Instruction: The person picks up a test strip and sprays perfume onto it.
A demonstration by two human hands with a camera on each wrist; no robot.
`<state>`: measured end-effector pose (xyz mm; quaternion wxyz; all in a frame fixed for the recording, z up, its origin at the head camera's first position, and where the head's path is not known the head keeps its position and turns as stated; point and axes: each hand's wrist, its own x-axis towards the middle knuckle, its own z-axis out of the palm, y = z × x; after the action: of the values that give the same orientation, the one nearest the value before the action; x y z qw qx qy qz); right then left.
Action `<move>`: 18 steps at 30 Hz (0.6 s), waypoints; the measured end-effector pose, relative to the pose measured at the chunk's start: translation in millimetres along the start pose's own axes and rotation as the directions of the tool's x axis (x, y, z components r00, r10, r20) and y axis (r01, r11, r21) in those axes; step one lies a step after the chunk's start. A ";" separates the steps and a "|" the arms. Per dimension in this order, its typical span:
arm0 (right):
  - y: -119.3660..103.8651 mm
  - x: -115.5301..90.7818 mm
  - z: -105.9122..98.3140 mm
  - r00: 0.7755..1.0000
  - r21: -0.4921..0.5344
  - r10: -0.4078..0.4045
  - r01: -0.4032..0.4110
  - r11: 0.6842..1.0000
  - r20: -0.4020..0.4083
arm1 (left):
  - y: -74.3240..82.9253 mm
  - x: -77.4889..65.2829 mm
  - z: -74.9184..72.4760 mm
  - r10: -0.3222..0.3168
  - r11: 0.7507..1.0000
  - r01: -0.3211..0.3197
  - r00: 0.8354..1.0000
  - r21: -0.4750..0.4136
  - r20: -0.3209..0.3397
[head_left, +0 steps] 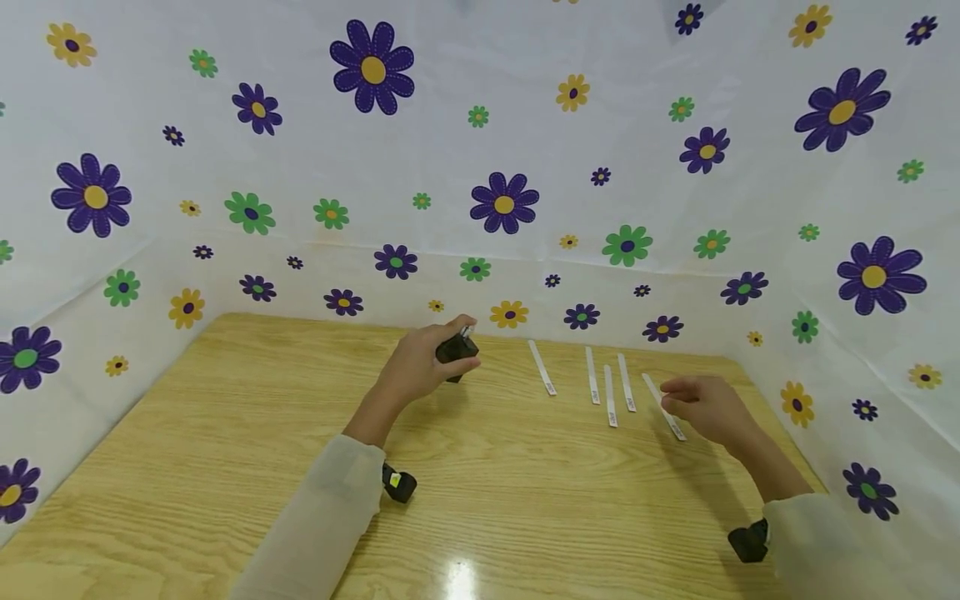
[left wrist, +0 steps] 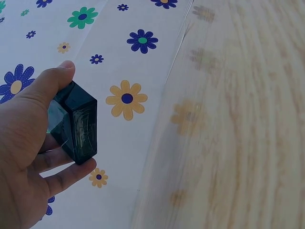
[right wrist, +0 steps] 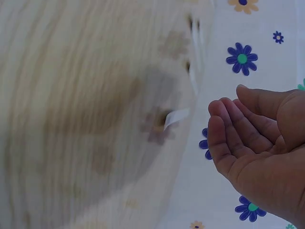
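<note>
Left hand (head_left: 417, 364) pinches bottle (head_left: 455, 354) near bench (head_left: 525, 500) back edge. 5 strips (head_left: 610, 397) toward back-right corner; right hand (head_left: 711, 412) loosely curled by rightmost.

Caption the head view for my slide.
Left hand holds a dark bottle; right hand hovers near five white strips.
</note>
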<state>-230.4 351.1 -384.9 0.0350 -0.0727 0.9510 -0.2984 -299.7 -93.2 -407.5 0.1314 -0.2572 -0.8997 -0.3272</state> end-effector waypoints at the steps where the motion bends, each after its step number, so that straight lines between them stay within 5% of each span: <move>1: 3.0 -0.8 -0.4 1.000 -0.012 -0.006 0.006 1.000 -0.002 | 0.0 0.0 0.0 0.000 1.000 0.000 1.000 -0.001 -0.002; 11: 35.7 -17.0 -3.3 1.000 -0.073 -0.001 0.002 0.997 0.021 | 0.2 0.5 -0.1 0.007 1.000 -0.007 1.000 0.001 -0.008; 18: 37.7 -22.7 2.7 1.000 -0.091 0.017 -0.016 0.996 0.005 | -0.4 0.5 -0.5 -0.006 1.000 0.006 1.000 -0.003 0.002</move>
<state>-212.1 383.8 -408.1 0.0368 -0.0672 0.9641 -0.2542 -300.2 -93.5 -407.1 0.1294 -0.2550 -0.9001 -0.3287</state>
